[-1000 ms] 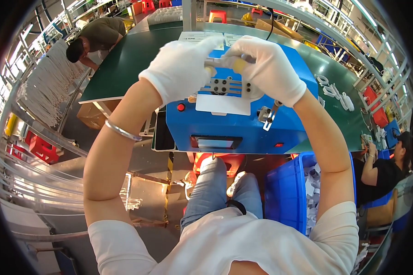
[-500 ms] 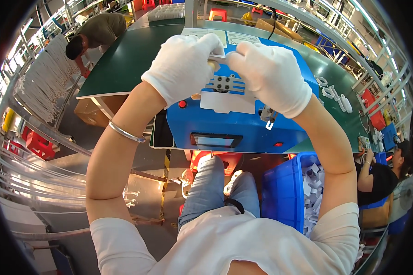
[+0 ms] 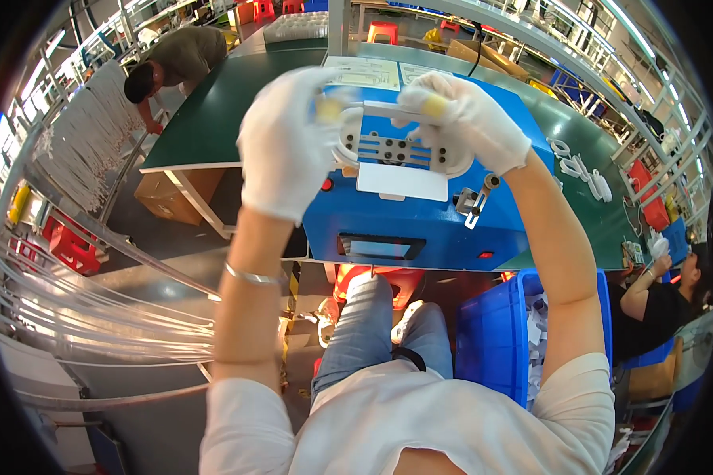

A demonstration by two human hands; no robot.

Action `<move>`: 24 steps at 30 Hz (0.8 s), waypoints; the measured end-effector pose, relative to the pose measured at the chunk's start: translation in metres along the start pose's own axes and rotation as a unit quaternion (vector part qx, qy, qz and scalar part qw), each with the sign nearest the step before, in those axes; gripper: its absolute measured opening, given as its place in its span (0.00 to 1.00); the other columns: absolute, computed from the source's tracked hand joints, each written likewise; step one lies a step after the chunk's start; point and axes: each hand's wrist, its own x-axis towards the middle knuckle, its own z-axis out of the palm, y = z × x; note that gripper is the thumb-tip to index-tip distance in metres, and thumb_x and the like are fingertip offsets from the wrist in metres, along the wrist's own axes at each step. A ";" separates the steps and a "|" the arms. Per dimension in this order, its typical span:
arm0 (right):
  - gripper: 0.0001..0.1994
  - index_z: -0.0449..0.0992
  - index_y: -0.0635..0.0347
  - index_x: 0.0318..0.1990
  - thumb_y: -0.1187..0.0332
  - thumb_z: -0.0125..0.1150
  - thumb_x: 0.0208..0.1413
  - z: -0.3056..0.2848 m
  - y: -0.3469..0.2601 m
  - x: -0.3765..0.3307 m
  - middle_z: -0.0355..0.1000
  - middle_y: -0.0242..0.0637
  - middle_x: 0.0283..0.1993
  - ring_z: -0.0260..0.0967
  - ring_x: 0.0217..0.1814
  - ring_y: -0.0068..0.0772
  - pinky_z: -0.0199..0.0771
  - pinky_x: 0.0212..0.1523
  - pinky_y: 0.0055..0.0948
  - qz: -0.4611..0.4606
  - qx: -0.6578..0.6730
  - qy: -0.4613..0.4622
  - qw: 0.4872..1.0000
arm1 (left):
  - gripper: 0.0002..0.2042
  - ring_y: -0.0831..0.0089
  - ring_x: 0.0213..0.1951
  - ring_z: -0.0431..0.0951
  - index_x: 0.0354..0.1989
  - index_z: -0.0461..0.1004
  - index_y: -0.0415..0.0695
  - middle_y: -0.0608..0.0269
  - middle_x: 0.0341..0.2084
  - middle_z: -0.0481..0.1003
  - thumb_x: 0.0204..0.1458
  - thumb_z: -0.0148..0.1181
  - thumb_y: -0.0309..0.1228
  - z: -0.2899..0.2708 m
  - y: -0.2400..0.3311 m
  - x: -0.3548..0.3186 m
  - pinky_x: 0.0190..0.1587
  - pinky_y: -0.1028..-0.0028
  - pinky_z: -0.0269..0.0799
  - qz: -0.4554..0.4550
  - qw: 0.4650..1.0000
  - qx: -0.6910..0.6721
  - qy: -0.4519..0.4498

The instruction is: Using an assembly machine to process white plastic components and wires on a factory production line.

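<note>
Both my hands wear white gloves and are raised over a blue box-shaped machine (image 3: pixel 420 222) at the front edge of a green table (image 3: pixel 214 119). My left hand (image 3: pixel 285 146) and my right hand (image 3: pixel 463 119) pinch the two ends of a thin white strip (image 3: pixel 380 107) stretched between them. The strip hovers just above a white oval fixture with a slotted metal plate (image 3: pixel 396 150) on top of the machine. A silver bracelet (image 3: pixel 253 275) sits on my left wrist.
A blue bin (image 3: pixel 491 332) with white scraps stands by my right knee. White parts (image 3: pixel 578 170) lie on the table to the right. One person (image 3: pixel 174 59) bends over the table at far left; another (image 3: pixel 665 301) sits at right. Bundles of white tubing (image 3: pixel 79 142) hang at left.
Both hands have drawn apart, uncovering the white fixture and its metal plate, and the white strip is now stretched between them.
</note>
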 end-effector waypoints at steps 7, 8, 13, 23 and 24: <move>0.34 0.70 0.61 0.54 0.38 0.41 0.58 -0.018 0.017 -0.013 0.72 0.40 0.46 0.70 0.49 0.32 0.67 0.55 0.30 -0.033 0.101 -0.039 0.994 | 0.16 0.90 0.22 0.62 0.58 0.64 0.40 0.70 0.35 0.71 0.62 0.46 0.30 0.010 0.031 -0.060 0.22 0.89 0.57 -0.287 0.863 -0.416 -0.011; 0.34 0.70 0.61 0.54 0.38 0.41 0.58 -0.019 0.016 -0.013 0.72 0.40 0.46 0.70 0.49 0.32 0.67 0.55 0.30 -0.031 0.101 -0.035 0.994 | 0.17 0.90 0.23 0.62 0.58 0.64 0.41 0.70 0.35 0.70 0.62 0.46 0.30 0.011 0.031 -0.057 0.21 0.89 0.56 -0.272 0.876 -0.398 0.000; 0.22 0.70 0.63 0.54 0.57 0.56 0.58 -0.017 0.000 -0.019 0.71 0.37 0.46 0.68 0.49 0.24 0.71 0.48 0.24 -0.036 -0.064 -0.087 0.993 | 0.19 0.86 0.18 0.67 0.44 0.68 0.39 0.66 0.19 0.70 0.62 0.46 0.45 0.015 0.056 -0.102 0.19 0.86 0.60 -0.377 0.846 -0.370 0.067; 0.13 0.73 0.62 0.47 0.73 0.51 0.54 -0.031 -0.032 -0.049 0.73 0.34 0.37 0.69 0.34 0.24 0.75 0.30 0.25 -0.217 -0.149 0.009 0.965 | 0.39 0.66 0.28 0.77 0.60 0.58 0.33 0.47 0.47 0.69 0.48 0.60 0.53 0.014 0.070 -0.072 0.13 0.77 0.64 -0.236 0.743 -0.625 -0.050; 0.13 0.73 0.63 0.47 0.73 0.51 0.54 -0.034 -0.038 -0.065 0.73 0.33 0.36 0.69 0.34 0.23 0.74 0.28 0.25 -0.189 -0.098 0.026 0.977 | 0.44 0.66 0.28 0.77 0.62 0.55 0.34 0.45 0.51 0.67 0.44 0.65 0.53 0.004 0.081 -0.065 0.11 0.77 0.63 -0.141 0.790 -0.593 -0.058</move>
